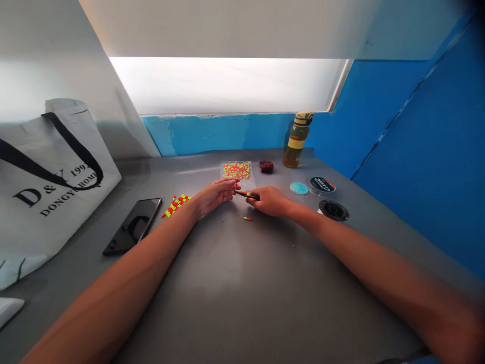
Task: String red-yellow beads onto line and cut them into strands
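Observation:
My right hand [272, 201] is wrapped round a slim black pointed tool [247, 195], which may be tweezers or small scissors. The tool's tip reaches toward the fingers of my left hand [216, 196]. Those left fingers are pinched together, and whatever is between them is too small to make out. A clear plastic bag of red and yellow-green float beads [237, 171] lies just beyond both hands. Near the tool's tip some red and yellow bits show, partly hidden by the fingers. One loose red and yellow-green float bead [247, 219] rests on the grey table below my hands.
Beside my left forearm lie rows of red and yellow-green pieces [177, 203] and a black phone [133, 226]. A white bag [56, 187] stands at left. To the right are a dark red bundle [266, 167], a bottle [297, 140], a blue disc [299, 188] and spools [333, 210].

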Action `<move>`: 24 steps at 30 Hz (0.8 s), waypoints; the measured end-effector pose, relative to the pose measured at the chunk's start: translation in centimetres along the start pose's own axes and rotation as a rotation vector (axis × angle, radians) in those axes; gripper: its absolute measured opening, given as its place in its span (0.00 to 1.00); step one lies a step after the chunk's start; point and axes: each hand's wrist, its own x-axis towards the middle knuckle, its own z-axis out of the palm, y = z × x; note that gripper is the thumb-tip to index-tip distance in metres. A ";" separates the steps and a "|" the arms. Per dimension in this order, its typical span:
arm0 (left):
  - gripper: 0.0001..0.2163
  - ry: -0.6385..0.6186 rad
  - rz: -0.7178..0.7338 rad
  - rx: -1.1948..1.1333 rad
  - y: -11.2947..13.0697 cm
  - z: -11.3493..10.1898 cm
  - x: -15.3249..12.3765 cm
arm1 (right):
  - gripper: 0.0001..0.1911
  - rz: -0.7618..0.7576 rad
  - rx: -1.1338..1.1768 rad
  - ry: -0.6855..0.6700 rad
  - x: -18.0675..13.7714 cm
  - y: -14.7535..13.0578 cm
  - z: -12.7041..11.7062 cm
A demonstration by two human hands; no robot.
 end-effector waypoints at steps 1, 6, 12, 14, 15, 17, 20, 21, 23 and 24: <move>0.14 0.001 -0.002 0.008 0.0 0.0 0.0 | 0.16 -0.004 -0.001 0.001 0.0 0.0 0.0; 0.10 -0.004 0.002 0.068 -0.1 0.1 0.0 | 0.16 -0.013 0.008 0.011 0.0 0.1 0.0; 0.09 -0.021 -0.005 0.100 0.0 0.2 -0.1 | 0.16 0.001 0.005 0.010 0.1 0.1 0.2; 0.09 -0.017 -0.006 0.112 0.0 0.2 -0.1 | 0.16 0.002 0.014 0.007 0.1 0.2 0.3; 0.09 -0.013 -0.005 0.116 0.0 0.2 -0.1 | 0.16 0.003 0.018 0.005 0.1 0.3 0.3; 0.09 -0.010 -0.006 0.124 -0.1 0.2 -0.1 | 0.16 0.004 0.025 0.007 0.2 0.3 0.4; 0.10 -0.006 -0.007 0.138 -0.1 0.2 0.0 | 0.16 0.008 0.020 -0.001 0.3 0.3 0.4; 0.10 -0.006 -0.007 0.141 -0.1 0.2 0.0 | 0.16 0.011 0.018 -0.004 0.3 0.3 0.4; 0.11 -0.009 -0.007 0.146 -0.2 0.2 0.1 | 0.16 0.017 0.015 -0.007 0.4 0.3 0.4; 0.11 -0.010 -0.006 0.149 -0.2 0.2 0.1 | 0.16 0.018 0.014 -0.005 0.4 0.3 0.4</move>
